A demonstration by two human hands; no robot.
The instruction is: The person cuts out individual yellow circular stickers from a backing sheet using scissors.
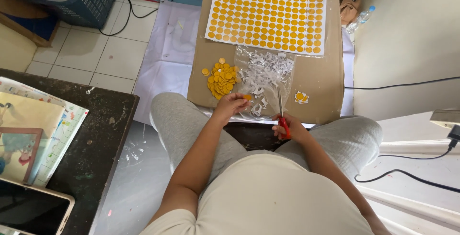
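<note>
Scissors (pixel 282 111) with red handles sit in the right hand (pixel 290 128), blades pointing up the frame over the clear bag of white paper scraps (pixel 264 72). Left hand (pixel 231 104) pinches a small orange disc (pixel 247 97) at mid-frame, fingers closed narrow on it. Just left is a pile of cut orange circles (pixel 221 79) on the cardboard sheet (pixel 321 84). Up top lies the uncut sheet of orange dots (pixel 268 14). Dark table (pixel 96 134) crowds the lower left.
</note>
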